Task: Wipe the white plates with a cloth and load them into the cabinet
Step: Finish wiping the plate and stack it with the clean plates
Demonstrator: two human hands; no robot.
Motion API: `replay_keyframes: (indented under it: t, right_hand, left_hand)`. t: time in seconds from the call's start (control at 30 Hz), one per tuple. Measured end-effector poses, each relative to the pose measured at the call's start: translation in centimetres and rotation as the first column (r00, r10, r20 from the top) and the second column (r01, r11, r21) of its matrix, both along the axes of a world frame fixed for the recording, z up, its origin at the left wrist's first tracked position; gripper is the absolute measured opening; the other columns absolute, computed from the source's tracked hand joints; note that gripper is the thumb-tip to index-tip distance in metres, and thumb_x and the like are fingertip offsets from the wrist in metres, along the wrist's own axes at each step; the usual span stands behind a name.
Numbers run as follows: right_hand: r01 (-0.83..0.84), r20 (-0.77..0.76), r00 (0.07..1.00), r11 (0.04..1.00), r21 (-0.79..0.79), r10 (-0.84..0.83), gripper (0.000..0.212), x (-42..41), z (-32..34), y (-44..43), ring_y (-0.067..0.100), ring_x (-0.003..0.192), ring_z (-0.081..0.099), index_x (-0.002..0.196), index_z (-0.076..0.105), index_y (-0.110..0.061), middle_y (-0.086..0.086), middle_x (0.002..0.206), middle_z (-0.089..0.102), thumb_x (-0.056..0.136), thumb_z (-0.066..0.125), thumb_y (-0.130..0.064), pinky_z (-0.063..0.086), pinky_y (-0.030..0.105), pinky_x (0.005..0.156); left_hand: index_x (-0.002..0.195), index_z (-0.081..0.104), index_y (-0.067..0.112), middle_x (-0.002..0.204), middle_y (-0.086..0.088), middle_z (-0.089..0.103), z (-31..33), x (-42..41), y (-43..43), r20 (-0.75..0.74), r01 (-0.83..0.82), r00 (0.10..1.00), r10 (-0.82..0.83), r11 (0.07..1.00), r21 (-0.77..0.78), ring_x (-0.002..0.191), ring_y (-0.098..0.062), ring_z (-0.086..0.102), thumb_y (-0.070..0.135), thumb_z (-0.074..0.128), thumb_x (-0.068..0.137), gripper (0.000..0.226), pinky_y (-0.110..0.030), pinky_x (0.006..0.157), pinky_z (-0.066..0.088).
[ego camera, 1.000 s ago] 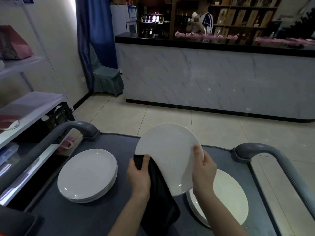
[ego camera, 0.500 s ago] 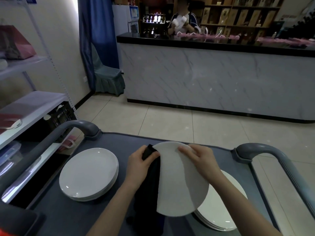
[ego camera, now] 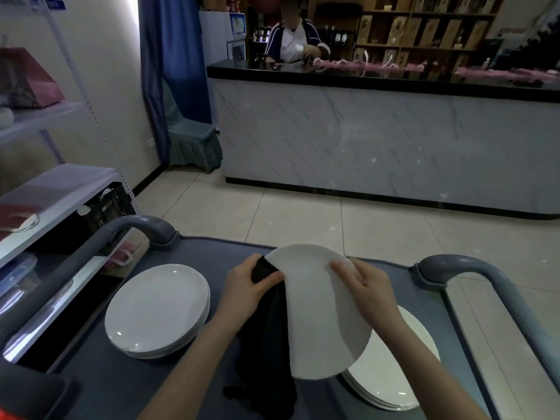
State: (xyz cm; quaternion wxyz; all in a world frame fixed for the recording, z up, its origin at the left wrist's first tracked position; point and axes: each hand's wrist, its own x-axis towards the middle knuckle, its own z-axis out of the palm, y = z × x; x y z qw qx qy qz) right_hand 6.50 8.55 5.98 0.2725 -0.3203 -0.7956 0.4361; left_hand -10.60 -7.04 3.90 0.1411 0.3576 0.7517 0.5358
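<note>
- The left hand (ego camera: 245, 291) pinches a black cloth (ego camera: 266, 344) against the left rim of a white plate (ego camera: 321, 322), which is held tilted above the grey worktop (ego camera: 121, 386)
- The right hand (ego camera: 368, 291) grips the plate's upper right edge, fingers curled onto its face
- The cloth hangs from the left hand down to the worktop
- The left stack (ego camera: 157, 307) of white plates sits beside the left forearm
- The right stack (ego camera: 391, 380) lies partly under the held plate
- Beyond the tiled floor, a person (ego camera: 292, 40) stands behind a marble-fronted bar (ego camera: 378, 137)

Bkgd: beige tiled floor (ego camera: 303, 213); marble-front counter (ego camera: 378, 140) w/ black top, wooden shelving (ego camera: 424, 28) stands behind; blue curtain (ego camera: 172, 56) & covered chair (ego camera: 194, 140) at L wall (ego camera: 100, 56); white rack (ego camera: 60, 183) far L.
</note>
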Motion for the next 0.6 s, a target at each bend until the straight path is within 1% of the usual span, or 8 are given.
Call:
replay_keyframes:
  t: [0.07,0.13,0.2,0.27,0.37,0.47,0.53,0.6]
  right_hand:
    - [-0.109,0.088,0.991,0.992,0.069,0.103,0.042,-0.3,0.5,-0.1,0.004,0.052,0.038,0.065,0.056,-0.01,-0.002,0.054,0.046,0.092,0.063,-0.041,0.031,0.02,0.051]
    - [-0.127,0.082,0.989,0.989,0.08,0.12,0.048,-0.5,0.6,-0.3,0.004,0.051,0.032,0.059,0.046,-0.011,-0.009,0.052,0.037,0.092,0.063,-0.042,0.027,0.02,0.049]
    - [-0.07,0.024,0.997,0.993,0.09,0.068,0.05,-0.7,0.4,-0.5,0.005,0.051,0.03,0.058,0.042,-0.011,-0.009,0.052,0.034,0.092,0.063,-0.041,0.025,0.022,0.049]
    - [0.03,-0.054,0.998,0.999,0.038,-0.028,0.051,-0.8,-0.1,-0.9,0.006,0.052,0.03,0.056,0.04,-0.013,-0.009,0.053,0.033,0.093,0.062,-0.041,0.025,0.022,0.05]
    - [0.245,-0.194,0.94,0.951,-0.189,-0.281,0.053,-1.1,-0.9,-2.5,0.007,0.051,0.03,0.054,0.033,-0.018,-0.01,0.052,0.032,0.094,0.061,-0.04,0.025,0.018,0.048]
    - [0.445,-0.231,0.783,0.78,-0.441,-0.577,0.05,-2.7,-1.9,-4.8,0.013,0.055,0.04,0.058,0.04,-0.016,-0.009,0.056,0.044,0.095,0.055,-0.044,0.035,0.025,0.053]
    - [0.497,-0.228,0.709,0.702,-0.51,-0.668,0.042,-3.9,-2.3,-5.9,0.014,0.065,0.055,0.067,0.051,-0.017,-0.006,0.066,0.058,0.098,0.051,-0.045,0.042,0.028,0.059]
    - [0.465,-0.236,0.737,0.729,-0.502,-0.633,0.036,-4.2,-2.5,-6.2,0.014,0.072,0.058,0.074,0.052,-0.019,-0.003,0.073,0.061,0.099,0.047,-0.044,0.045,0.031,0.063]
  left_hand:
    - [0.065,0.051,0.032,0.06,0.016,0.055,0.6,-0.4,0.4,-0.032,0.138,0.99,-0.141,0.988,-0.074,0.056,0.002,0.046,0.034,0.079,0.08,0.031,-0.015,0.053,0.037]
    - [0.065,0.053,0.033,0.06,0.013,0.055,0.6,-0.3,0.6,-0.034,0.146,0.988,-0.15,0.985,-0.091,0.057,0.001,0.045,0.036,0.079,0.079,0.03,-0.017,0.055,0.036]
    - [0.067,0.055,0.024,0.062,0.006,0.057,0.2,0.1,0.6,0.001,0.005,1.0,-0.005,0.999,-0.035,0.059,-0.004,0.046,0.038,0.078,0.079,0.029,-0.022,0.055,0.037]
    - [0.069,0.057,0.017,0.064,0.001,0.06,-0.3,0.7,0.5,0.083,-0.201,0.976,0.199,0.98,0.011,0.06,-0.009,0.049,0.039,0.077,0.079,0.032,-0.026,0.057,0.039]
    - [0.075,0.06,0.017,0.069,0.007,0.065,-1.1,2.4,0.3,0.268,-0.467,0.852,0.45,0.884,-0.002,0.073,-0.017,0.06,0.039,0.075,0.081,0.027,-0.031,0.062,0.043]
    - [0.102,0.059,0.011,0.095,0.005,0.065,-2.2,5.9,1.4,0.499,-0.612,0.679,0.538,0.791,-0.02,0.099,-0.023,0.06,0.032,0.069,0.089,0.027,-0.027,0.081,0.043]
    - [0.126,0.05,0.005,0.119,-0.004,0.058,-2.6,8.2,2.3,0.617,-0.635,0.586,0.526,0.771,-0.053,0.115,-0.022,0.053,0.031,0.064,0.093,0.044,-0.035,0.104,0.04]
    - [0.129,0.046,0.003,0.124,-0.007,0.055,-3.1,8.9,2.6,0.662,-0.625,0.55,0.509,0.777,-0.079,0.119,-0.024,0.051,0.031,0.062,0.095,0.047,-0.042,0.11,0.038]
